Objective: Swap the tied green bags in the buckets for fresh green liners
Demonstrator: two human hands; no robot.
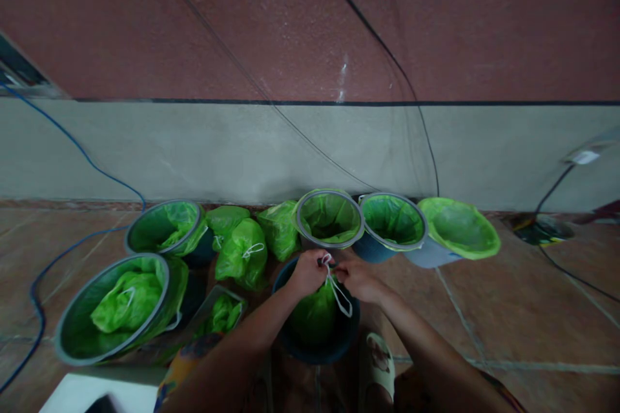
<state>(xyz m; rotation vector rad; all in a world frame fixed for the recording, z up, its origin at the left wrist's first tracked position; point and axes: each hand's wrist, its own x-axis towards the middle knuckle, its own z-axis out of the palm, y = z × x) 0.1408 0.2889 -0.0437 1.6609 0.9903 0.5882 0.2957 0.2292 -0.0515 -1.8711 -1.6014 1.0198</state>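
A green drawstring garbage bag (312,316) sits inside a dark bin (317,356) between my feet. Its neck is gathered at the top, where white drawstrings (343,300) loop out and hang down on the right. My left hand (310,271) pinches the gathered neck and string from the left. From the right, my right hand (359,279) is closed on the drawstring close beside it. Just behind the hands stands a grey-rimmed bin (299,222) with a green liner.
Two more lined bins, one blue (375,250) and one pale (426,257), stand along the wall. Tied green bags (242,255) lie left of centre. Farther left are two lined bins, the nearer large one (61,329) holding a tied bag. A blue cable (36,300) crosses the tiles.
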